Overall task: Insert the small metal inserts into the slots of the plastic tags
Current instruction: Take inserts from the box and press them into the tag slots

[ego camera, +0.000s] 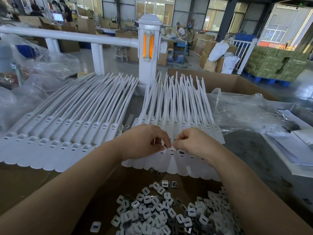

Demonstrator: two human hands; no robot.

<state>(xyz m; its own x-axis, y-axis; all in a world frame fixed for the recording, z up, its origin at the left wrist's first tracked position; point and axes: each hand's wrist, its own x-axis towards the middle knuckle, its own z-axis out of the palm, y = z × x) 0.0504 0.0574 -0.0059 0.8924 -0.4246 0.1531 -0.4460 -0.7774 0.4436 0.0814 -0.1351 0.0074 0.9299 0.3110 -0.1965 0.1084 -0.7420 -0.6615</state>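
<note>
Both forearms reach fwd over the desk (254,150), wrists bent down, hands meeting at centre; left hand (145,141) knuckles up, fingers curled, tips pinching at the slot end of a white plastic tag in the near row of flat white plastic tags (176,165); right hand (194,143) mirrors it, thumb & forefinger pinched just beside the left's, on the same tag; whether an insert sits betw. the fingertips, can't tell; pile of small square metal inserts (169,212) lies loose on brown cardboard (25,184) under the arms; second row of white tags (55,145) w/ long tails fans out at left, untouched.
</note>
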